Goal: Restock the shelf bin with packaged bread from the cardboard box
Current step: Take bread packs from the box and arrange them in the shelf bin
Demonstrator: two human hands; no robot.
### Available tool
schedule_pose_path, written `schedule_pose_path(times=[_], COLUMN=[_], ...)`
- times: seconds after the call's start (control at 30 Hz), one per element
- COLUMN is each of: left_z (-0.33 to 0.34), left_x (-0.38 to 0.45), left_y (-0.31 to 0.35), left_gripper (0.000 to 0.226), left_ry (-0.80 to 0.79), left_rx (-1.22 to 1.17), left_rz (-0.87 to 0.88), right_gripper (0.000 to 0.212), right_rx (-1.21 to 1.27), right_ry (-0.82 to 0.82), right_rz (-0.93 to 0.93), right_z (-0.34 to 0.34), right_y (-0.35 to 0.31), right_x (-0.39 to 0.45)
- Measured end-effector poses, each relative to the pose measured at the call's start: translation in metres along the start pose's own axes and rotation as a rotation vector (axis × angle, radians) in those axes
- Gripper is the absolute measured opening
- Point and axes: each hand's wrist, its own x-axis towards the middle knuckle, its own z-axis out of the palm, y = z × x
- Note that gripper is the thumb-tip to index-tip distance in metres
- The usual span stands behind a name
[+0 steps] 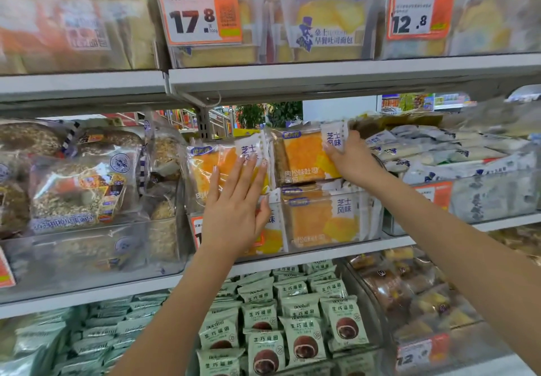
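Left hand (pixel 234 200) flat, fingers spread, pressing left bread pack (pixel 210 167); right hand (pixel 349 157) pinching right bread pack (pixel 304 156). Risk: 2 top packs overfill shelf bin (pixel 330 238), slide out forward.

Bread packs (pixel 304 156) — glossy printed plastic film, crinkled at the seams. Shelf bin (pixel 330 229) — clear smooth plastic. Shelf edge (pixel 322 75): painted metal, matt. Price tag (pixel 200 17): paper.

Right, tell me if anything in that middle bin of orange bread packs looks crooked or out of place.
Nothing looks damaged or spilled. The two top packs stand above the clear bin's rim: the left hand presses flat on the left pack, and the right hand grips the right pack, which tilts slightly. They look not yet settled.
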Motion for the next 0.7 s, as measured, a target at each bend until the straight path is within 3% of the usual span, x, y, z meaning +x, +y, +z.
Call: schedule_pose_path(times=[0.13,0.33,0.6,0.7], left_z=[-0.001,-0.01,-0.033,-0.03], left_x=[-0.001,-0.016,-0.107,-0.175], left_y=[0.0,0.002,0.058,0.082], left_gripper=[0.054,0.047,0.046,0.04], left_ry=[0.043,0.086,0.027,-0.109], left_rx=[-0.07,-0.17,-0.368,-0.443], left_rz=[0.032,0.169,0.193,0.222], right_gripper=[0.071,0.061,0.051,0.043], right_rx=[0.028,0.14,0.095,0.099], right_ry=[0.046,0.148,0.024,-0.095], right_rz=[0.01,-0.18,-0.283,-0.266], right_z=[-0.007,-0.025,0.008,0.045], right_y=[0.002,0.007,0.038,0.073], right_x=[-0.016,-0.074,-0.185,-0.243])
